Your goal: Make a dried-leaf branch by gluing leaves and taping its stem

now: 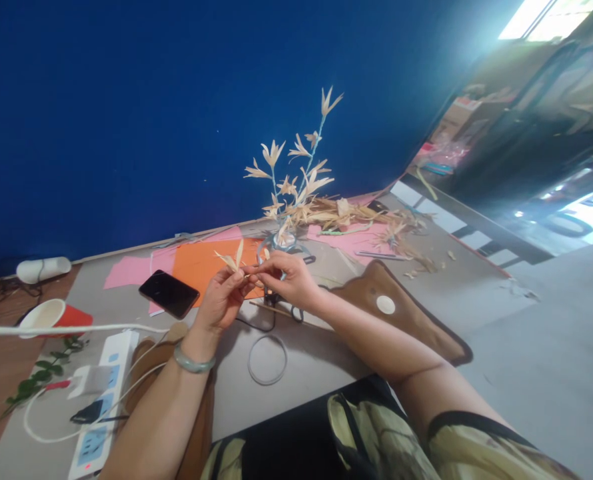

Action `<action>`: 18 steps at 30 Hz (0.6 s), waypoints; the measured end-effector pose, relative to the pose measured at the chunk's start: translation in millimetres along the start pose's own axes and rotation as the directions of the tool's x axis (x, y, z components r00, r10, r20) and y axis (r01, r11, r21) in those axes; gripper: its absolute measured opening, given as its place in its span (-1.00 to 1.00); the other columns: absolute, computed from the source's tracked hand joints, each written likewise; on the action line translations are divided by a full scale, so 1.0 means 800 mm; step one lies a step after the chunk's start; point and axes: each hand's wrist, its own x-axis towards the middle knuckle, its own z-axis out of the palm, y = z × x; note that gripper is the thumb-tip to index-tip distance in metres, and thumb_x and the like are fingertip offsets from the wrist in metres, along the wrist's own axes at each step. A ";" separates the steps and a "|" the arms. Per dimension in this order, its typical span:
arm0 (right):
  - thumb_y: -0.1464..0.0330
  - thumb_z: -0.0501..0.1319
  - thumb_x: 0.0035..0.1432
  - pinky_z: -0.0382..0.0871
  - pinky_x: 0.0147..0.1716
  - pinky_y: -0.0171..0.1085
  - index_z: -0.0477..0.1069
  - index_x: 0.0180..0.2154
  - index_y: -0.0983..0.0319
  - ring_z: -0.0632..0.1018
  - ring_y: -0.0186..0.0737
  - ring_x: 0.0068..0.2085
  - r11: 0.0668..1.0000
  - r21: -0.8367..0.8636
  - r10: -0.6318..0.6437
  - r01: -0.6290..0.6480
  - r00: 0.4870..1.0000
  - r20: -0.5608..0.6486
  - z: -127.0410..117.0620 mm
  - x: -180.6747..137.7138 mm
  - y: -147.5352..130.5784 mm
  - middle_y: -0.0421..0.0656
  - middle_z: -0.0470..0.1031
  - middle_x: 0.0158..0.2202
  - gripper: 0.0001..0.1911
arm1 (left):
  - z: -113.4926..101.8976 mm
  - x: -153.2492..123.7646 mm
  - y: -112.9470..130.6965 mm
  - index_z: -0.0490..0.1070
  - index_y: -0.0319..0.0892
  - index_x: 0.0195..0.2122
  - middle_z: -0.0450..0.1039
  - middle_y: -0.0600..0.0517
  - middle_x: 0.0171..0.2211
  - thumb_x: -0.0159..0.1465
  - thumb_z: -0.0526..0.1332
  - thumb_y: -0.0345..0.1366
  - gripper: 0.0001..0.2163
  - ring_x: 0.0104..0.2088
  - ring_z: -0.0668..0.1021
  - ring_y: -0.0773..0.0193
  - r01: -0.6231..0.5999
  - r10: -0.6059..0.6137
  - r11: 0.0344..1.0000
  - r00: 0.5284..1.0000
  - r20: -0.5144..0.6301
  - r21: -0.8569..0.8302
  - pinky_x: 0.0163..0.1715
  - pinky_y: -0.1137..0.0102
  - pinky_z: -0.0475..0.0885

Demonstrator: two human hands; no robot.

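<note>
Together — left hand [225, 295], right hand [290, 279], both curled at a pale flower [236, 257].

The held flower [235, 259] is pale straw, as are the standing blooms [308, 189], whose stems [309, 162] are light blue. Behind, the wall [151, 100] is deep blue. The grey desk [321, 360] carries an orange sheet [191, 267], pink paper [126, 272] at centre left, and a black phone [169, 294]. At lower right, the sleeve [476, 453] is mottled yellow-green, edged black.
</note>
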 end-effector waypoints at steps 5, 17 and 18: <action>0.25 0.32 -0.04 0.10 -0.55 -0.37 0.42 -0.46 0.27 0.27 -0.42 -0.56 0.864 0.345 0.366 -0.367 0.928 0.073 0.009 0.002 0.006 -0.28 0.32 -0.60 -0.79 | 0.002 0.001 0.001 0.50 -0.16 -0.44 0.62 0.04 -0.32 -0.01 0.46 -0.32 -0.83 -0.34 0.64 0.33 -0.014 0.014 1.000 1.000 -0.020 -0.012 -0.23 0.45 0.51; 0.31 0.41 -0.20 -0.12 -0.63 -0.39 0.29 -0.57 0.26 0.11 -0.53 -0.67 0.510 0.713 0.584 -0.481 0.802 0.124 0.018 0.015 -0.002 -0.38 0.18 -0.69 -0.69 | 0.004 0.004 -0.011 0.45 -0.23 -0.51 0.54 0.06 -0.52 -0.01 0.46 -0.26 -0.78 -0.46 0.58 0.36 -0.230 0.262 0.945 0.958 -0.114 0.234 -0.34 0.45 0.47; 0.30 0.41 -0.20 -0.12 -0.63 -0.39 0.29 -0.57 0.26 0.11 -0.53 -0.66 0.513 0.712 0.581 -0.479 0.804 0.123 0.019 0.016 -0.004 -0.38 0.18 -0.69 -0.69 | 0.005 0.003 -0.011 0.45 -0.23 -0.51 0.54 0.05 -0.53 0.00 0.45 -0.25 -0.79 -0.46 0.58 0.35 -0.254 0.290 0.930 0.951 -0.106 0.265 -0.34 0.45 0.47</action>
